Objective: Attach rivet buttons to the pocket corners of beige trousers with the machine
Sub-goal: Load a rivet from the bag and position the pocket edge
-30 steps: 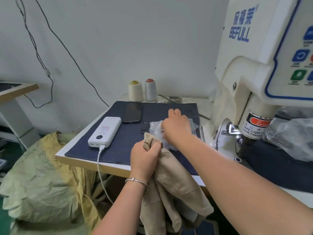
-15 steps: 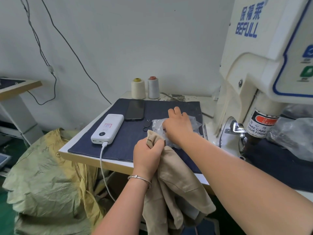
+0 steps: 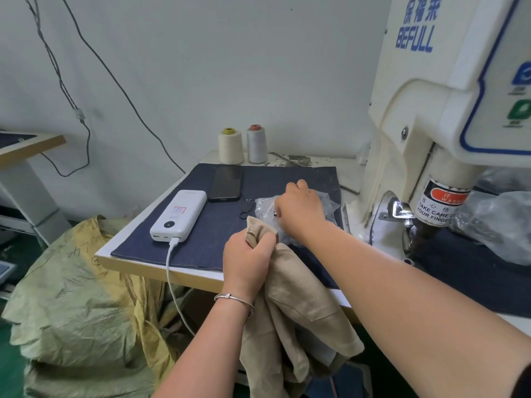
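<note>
The beige trousers (image 3: 298,305) hang over the table's front edge. My left hand (image 3: 248,255) grips a bunched corner of them just above the edge. My right hand (image 3: 298,208) reaches into a clear plastic bag (image 3: 264,205) lying on the dark blue cloth (image 3: 230,231), its fingers curled down; a small dark rivet button (image 3: 276,214) shows at its fingertips. The cream rivet machine (image 3: 431,124) stands at the right, its press head with a red warning label (image 3: 444,202) over the lit anvil (image 3: 400,209).
A white power bank (image 3: 178,215) with its cable and a black phone (image 3: 225,182) lie on the cloth at the left. Two thread cones (image 3: 242,145) stand at the back. Crumpled plastic (image 3: 494,222) sits right of the machine. A yellow-green sack (image 3: 77,305) fills the floor left.
My right hand's fingers have curled further into the plastic bag. My left hand keeps its grip on the trousers. The camera has shifted slightly left.
</note>
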A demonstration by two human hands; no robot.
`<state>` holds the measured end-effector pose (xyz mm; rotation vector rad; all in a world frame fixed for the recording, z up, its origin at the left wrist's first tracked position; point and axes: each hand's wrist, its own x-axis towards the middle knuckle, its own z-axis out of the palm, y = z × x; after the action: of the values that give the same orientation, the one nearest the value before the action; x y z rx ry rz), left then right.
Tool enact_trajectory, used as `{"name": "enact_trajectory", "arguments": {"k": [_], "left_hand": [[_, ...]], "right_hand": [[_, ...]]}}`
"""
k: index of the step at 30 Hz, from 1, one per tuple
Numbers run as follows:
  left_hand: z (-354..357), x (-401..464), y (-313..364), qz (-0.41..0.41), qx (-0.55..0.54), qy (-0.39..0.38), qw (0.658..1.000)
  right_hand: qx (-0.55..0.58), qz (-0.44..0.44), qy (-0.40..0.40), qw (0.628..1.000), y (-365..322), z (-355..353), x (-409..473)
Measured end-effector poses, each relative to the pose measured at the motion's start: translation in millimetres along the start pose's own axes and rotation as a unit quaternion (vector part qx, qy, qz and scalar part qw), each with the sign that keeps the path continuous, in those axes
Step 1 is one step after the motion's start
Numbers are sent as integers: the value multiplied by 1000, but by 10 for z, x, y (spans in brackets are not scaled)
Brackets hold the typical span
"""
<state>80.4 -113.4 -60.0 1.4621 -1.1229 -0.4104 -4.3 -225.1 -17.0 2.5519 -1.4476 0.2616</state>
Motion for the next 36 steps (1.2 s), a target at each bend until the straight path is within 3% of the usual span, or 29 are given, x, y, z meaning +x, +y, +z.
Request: {"name": "enact_trajectory", "arguments": {"k": [36], "left_hand": [[0,1,19,-9,11,0,1000]], "right_hand": [[15,28,-8,999,13,23,18]]}}
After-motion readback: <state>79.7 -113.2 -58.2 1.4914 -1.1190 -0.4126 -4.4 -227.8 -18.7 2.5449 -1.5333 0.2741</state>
